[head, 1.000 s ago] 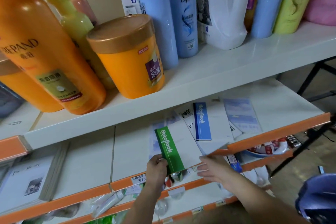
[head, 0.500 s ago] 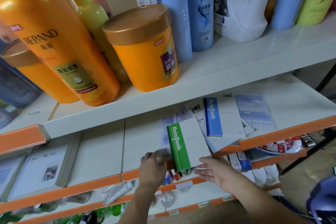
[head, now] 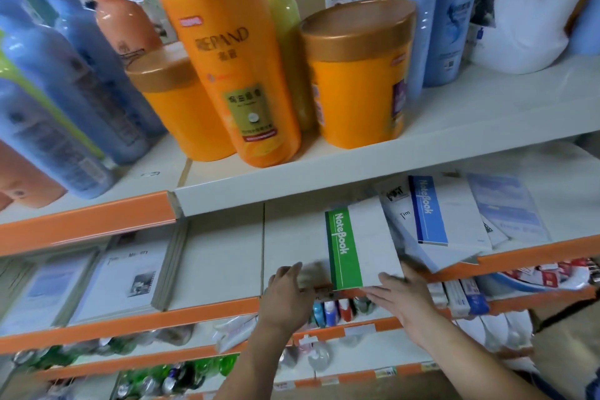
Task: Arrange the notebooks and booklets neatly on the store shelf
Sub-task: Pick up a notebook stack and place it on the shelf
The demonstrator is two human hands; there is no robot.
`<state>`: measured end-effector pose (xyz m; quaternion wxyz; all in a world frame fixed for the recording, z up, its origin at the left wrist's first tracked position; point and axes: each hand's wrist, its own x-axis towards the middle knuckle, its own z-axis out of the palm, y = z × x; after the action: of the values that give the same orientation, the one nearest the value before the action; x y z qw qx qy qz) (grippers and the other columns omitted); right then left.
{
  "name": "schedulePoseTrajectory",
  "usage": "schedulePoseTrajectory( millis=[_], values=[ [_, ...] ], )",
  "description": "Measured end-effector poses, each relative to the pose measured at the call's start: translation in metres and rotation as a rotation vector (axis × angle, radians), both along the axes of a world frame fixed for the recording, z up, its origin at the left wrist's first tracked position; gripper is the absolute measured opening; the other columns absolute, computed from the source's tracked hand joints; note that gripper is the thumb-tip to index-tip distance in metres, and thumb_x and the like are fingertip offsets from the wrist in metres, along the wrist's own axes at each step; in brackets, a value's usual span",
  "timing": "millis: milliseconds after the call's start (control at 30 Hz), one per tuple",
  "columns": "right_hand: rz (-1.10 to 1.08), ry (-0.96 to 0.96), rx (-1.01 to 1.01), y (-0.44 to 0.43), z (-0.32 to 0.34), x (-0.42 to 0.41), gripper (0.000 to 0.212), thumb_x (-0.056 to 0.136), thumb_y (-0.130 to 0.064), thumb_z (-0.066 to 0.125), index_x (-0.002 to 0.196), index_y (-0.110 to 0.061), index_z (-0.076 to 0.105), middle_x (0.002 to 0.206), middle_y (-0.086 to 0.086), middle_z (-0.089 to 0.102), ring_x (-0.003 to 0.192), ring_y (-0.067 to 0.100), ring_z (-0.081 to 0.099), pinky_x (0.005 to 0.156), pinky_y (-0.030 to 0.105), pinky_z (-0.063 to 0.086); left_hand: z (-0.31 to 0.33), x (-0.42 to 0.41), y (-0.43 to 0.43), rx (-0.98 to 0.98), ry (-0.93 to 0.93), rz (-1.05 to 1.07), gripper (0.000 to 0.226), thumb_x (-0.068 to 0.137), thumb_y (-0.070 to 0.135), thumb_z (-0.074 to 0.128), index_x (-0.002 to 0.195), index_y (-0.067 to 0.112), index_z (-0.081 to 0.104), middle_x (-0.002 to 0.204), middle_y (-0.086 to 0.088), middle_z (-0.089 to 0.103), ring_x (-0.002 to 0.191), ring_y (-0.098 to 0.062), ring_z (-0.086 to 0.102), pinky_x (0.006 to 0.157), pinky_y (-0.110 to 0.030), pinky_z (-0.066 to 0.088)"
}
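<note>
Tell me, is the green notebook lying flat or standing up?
Lying flat. The green notebook shows its whole cover face up on the shelf.

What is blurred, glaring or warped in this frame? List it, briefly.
Head view: motion blur smears the blue bottles, the left hand and the right hand, while the green notebook reads fairly sharp. Head view: glare streaks the orange bottle. Head view: the wide-angle lens tilts and bows the shelf edge.
</note>
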<state>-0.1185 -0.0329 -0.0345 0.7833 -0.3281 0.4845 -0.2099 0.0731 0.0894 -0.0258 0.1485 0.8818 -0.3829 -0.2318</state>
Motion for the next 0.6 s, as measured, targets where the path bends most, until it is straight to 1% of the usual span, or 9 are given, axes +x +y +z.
schedulePoseTrajectory(
  millis=[100, 133, 200, 233, 300, 333, 433, 533, 600],
  values=[
    [-0.033, -0.015, -0.079, 0.027, 0.017, 0.032, 0.023, 0.104, 0.004, 0.040, 0.114, -0.014, 0.051, 0.103, 0.023, 0.062, 0.090, 0.035, 0.071, 0.097, 0.043, 0.050, 0.010, 0.027, 0.022, -0.068, -0.045, -0.020, 0.063, 0.094, 0.033, 0.054, 0.154, 0.026, 0.035, 0.152, -0.001, 0.043, 0.137, -0.023, 0.043, 0.112, -0.041, 0.039],
    [-0.035, -0.024, -0.100, 0.038, 0.020, 0.045, 0.022, 0.103, 0.004, 0.042, 0.115, -0.011, 0.052, 0.104, 0.022, 0.063, 0.088, 0.033, 0.071, 0.094, 0.042, 0.051, 0.012, 0.037, 0.031, -0.089, -0.056, -0.027, 0.064, 0.094, 0.034, 0.054, 0.154, 0.026, 0.035, 0.151, -0.001, 0.043, 0.136, -0.024, 0.044, 0.112, -0.041, 0.040],
    [-0.053, -0.046, -0.117, 0.059, 0.023, 0.073, 0.025, 0.102, 0.005, 0.045, 0.126, -0.001, 0.049, 0.113, 0.026, 0.063, 0.084, 0.032, 0.073, 0.089, 0.042, 0.054, 0.020, 0.061, 0.054, -0.127, -0.074, -0.049, 0.063, 0.095, 0.035, 0.053, 0.154, 0.027, 0.035, 0.150, 0.000, 0.043, 0.134, -0.023, 0.045, 0.111, -0.041, 0.041],
    [-0.056, -0.060, -0.120, 0.070, 0.025, 0.088, 0.026, 0.101, 0.005, 0.045, 0.127, -0.001, 0.048, 0.116, 0.028, 0.062, 0.082, 0.032, 0.073, 0.087, 0.042, 0.055, 0.024, 0.074, 0.067, -0.147, -0.080, -0.053, 0.062, 0.095, 0.036, 0.053, 0.154, 0.028, 0.036, 0.150, 0.000, 0.044, 0.134, -0.023, 0.045, 0.111, -0.041, 0.041],
    [-0.047, -0.084, -0.118, 0.093, 0.027, 0.117, 0.025, 0.102, 0.006, 0.044, 0.125, -0.004, 0.047, 0.118, 0.028, 0.061, 0.082, 0.034, 0.072, 0.087, 0.043, 0.054, 0.031, 0.103, 0.095, -0.181, -0.091, -0.050, 0.061, 0.095, 0.035, 0.053, 0.153, 0.027, 0.036, 0.149, 0.001, 0.044, 0.133, -0.022, 0.045, 0.110, -0.040, 0.041],
    [-0.048, -0.084, -0.116, 0.104, 0.026, 0.131, 0.028, 0.102, 0.005, 0.044, 0.128, -0.004, 0.045, 0.118, 0.027, 0.061, 0.084, 0.036, 0.073, 0.086, 0.042, 0.054, 0.033, 0.117, 0.110, -0.200, -0.101, -0.047, 0.060, 0.096, 0.035, 0.053, 0.153, 0.026, 0.037, 0.149, 0.001, 0.044, 0.133, -0.022, 0.046, 0.110, -0.039, 0.041],
    [-0.025, -0.066, -0.160, 0.137, 0.033, 0.168, 0.041, 0.100, 0.002, 0.051, 0.138, -0.008, 0.041, 0.112, 0.024, 0.064, 0.085, 0.035, 0.075, 0.073, 0.033, 0.058, 0.040, 0.154, 0.155, -0.246, -0.133, -0.023, 0.059, 0.097, 0.034, 0.052, 0.153, 0.025, 0.037, 0.149, 0.000, 0.043, 0.132, -0.022, 0.047, 0.107, -0.038, 0.042],
    [0.017, -0.058, -0.208, 0.172, 0.041, 0.204, 0.043, 0.097, 0.004, 0.057, 0.136, -0.008, 0.044, 0.113, 0.024, 0.065, 0.085, 0.036, 0.075, 0.075, 0.036, 0.056, 0.042, 0.188, 0.198, -0.245, -0.162, 0.017, 0.059, 0.097, 0.033, 0.052, 0.153, 0.023, 0.038, 0.147, -0.003, 0.045, 0.131, -0.026, 0.046, 0.105, -0.040, 0.042],
    [0.065, -0.051, -0.204, 0.190, 0.046, 0.222, 0.056, 0.095, 0.001, 0.061, 0.146, -0.008, 0.038, 0.119, 0.027, 0.065, 0.087, 0.035, 0.075, 0.077, 0.036, 0.055, 0.043, 0.205, 0.220, -0.237, -0.161, 0.052, 0.058, 0.095, 0.032, 0.053, 0.151, 0.020, 0.041, 0.144, -0.006, 0.048, 0.129, -0.028, 0.047, 0.104, -0.040, 0.043]
  ],
)
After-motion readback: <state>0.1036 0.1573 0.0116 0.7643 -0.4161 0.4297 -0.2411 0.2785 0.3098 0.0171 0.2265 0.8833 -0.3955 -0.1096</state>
